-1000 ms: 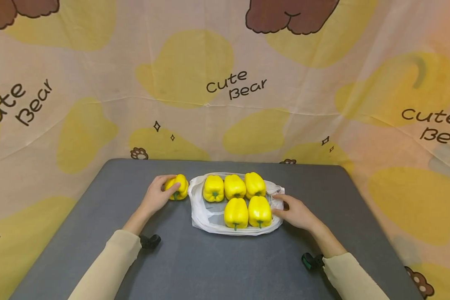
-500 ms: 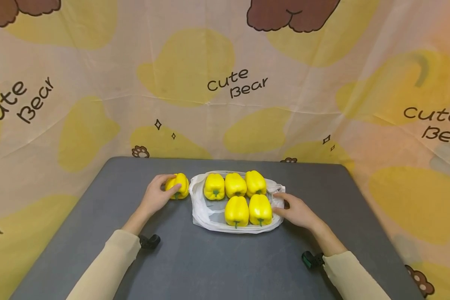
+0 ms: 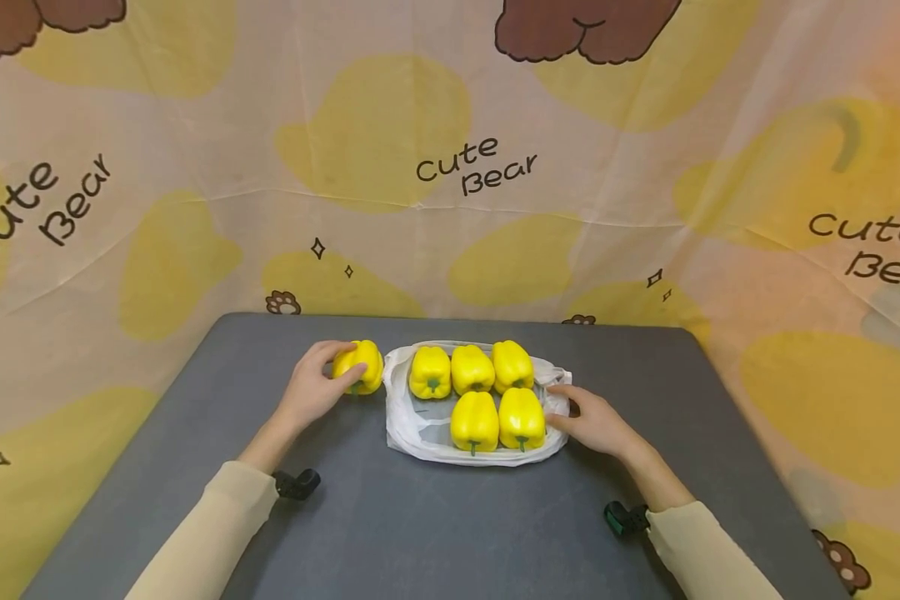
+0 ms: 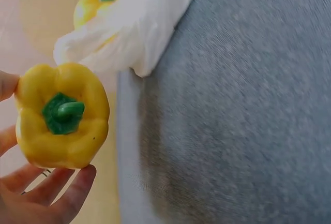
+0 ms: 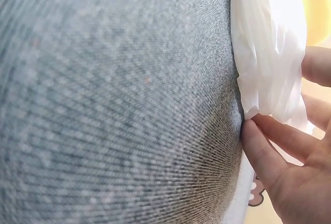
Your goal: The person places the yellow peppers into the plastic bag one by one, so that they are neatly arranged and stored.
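My left hand (image 3: 309,392) grips a yellow bell pepper (image 3: 367,368) just left of the white plastic bag (image 3: 401,429). In the left wrist view that bell pepper (image 4: 90,131) has its green stem facing the camera, thumb on one side and fingers on the other. Inside the wide, low-folded bag lie several more yellow bell peppers, including a front one (image 3: 474,423) and a back left one (image 3: 430,372). At the bag's right side my right hand (image 3: 598,427) holds the rim between thumb and fingers; the right wrist view has its fingertips at the plastic (image 5: 271,69).
The grey table (image 3: 450,533) carries the bag near its far half. A printed fabric backdrop (image 3: 360,133) with lettering rises behind and at both sides. Black straps with small cameras, such as the left one (image 3: 297,484), sit at both wrists.
The left hand has raised the bell pepper slightly and moved it a little to the right, toward the bag. The right hand stays at the bag's rim.
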Demonstrator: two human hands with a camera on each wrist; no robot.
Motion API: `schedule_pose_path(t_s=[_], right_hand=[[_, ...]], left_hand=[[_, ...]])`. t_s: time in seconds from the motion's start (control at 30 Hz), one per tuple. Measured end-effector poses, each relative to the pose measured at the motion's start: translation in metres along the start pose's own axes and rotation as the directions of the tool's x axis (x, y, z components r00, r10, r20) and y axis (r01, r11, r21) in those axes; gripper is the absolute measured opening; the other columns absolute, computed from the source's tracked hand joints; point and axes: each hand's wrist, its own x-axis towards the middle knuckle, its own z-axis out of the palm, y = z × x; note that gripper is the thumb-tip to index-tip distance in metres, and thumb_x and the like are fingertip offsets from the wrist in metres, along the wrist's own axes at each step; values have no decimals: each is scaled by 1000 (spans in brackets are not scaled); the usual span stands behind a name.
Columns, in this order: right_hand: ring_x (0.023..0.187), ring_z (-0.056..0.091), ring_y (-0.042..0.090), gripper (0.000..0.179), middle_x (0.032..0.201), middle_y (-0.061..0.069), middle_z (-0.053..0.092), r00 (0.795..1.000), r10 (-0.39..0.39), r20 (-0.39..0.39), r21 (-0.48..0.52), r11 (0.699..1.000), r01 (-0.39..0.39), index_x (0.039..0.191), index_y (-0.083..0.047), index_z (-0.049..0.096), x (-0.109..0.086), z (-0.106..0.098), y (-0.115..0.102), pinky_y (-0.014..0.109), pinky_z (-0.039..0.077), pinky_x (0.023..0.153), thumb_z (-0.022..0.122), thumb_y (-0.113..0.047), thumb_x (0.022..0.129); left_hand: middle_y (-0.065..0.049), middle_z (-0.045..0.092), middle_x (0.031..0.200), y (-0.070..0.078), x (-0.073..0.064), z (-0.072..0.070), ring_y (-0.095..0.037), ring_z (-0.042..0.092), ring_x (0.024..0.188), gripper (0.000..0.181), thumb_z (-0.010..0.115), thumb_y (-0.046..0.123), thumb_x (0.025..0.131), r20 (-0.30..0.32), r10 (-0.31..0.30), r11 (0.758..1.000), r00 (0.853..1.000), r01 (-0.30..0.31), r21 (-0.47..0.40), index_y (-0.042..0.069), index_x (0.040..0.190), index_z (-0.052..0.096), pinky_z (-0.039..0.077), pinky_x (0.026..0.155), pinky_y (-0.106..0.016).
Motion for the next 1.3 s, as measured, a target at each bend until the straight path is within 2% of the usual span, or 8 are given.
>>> schedule_pose_path(t_s=[0.3,0.57,0.7,1.0,1.3], right_hand=[[127,53,40,60,142,22,56,1000,-9,-3,-7,1000,9,144,-1,54,1,0,0,60,43,104,67,-36,96],[126,53,39,61,142,21,56,1000,3,2,-6,1000,-3,144,-3,54,2,2,3,59,44,103,67,-39,96],[126,53,39,62,143,21,55,1000,13,-1,-10,1000,-13,145,-3,54,2,1,4,60,43,104,67,-39,96],[122,55,36,62,142,20,56,1000,3,-2,-17,1000,-3,145,-4,54,4,2,6,59,45,103,67,-40,96],[123,54,37,62,142,21,56,1000,11,3,-8,1000,-11,145,-4,54,3,2,4,59,45,103,66,-40,96]], left_hand=[[-13,58,130,23,0,-3,-32,55,116,45,78,29,91,-29,46,999,999,-47,-13,6,128,68,54,86,-48],[-10,58,132,41,-2,-5,-29,56,117,42,78,26,91,-45,102,993,994,-105,-62,8,128,68,56,87,-51],[-10,57,132,51,-4,-1,-29,56,118,43,79,23,90,-36,138,985,990,-141,-100,8,129,68,56,87,-51],[-11,59,131,68,-7,10,-30,57,117,42,80,19,89,-42,207,970,977,-211,-124,6,127,69,57,85,-51],[-11,59,131,72,-16,28,-29,58,117,43,80,21,89,-14,218,964,976,-217,-154,7,127,69,57,84,-49]])
